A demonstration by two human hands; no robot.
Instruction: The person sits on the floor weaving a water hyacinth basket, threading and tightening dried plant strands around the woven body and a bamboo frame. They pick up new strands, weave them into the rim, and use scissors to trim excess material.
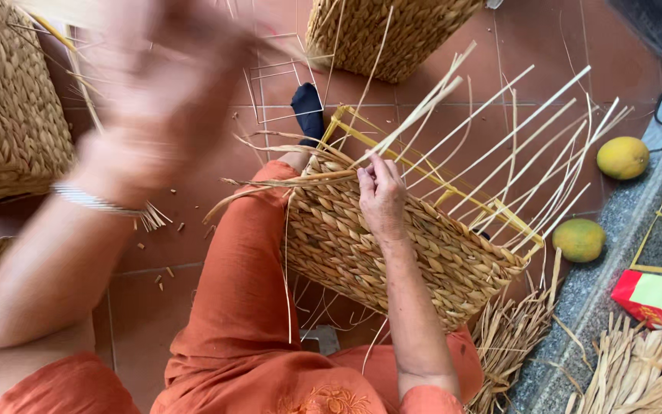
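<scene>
Tan plaited basket (392, 245), orange trousers (247, 291), yellow-green fruits (622, 157).

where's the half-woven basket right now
In the head view it sits centre-right: the half-woven basket rests on the person's orange-clad knee, the right hand pinching strands at its rim.

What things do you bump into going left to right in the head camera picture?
Finished woven basket → blurred left hand → right hand on the half-woven basket → green fruit → yellow fruit → red box.
</scene>
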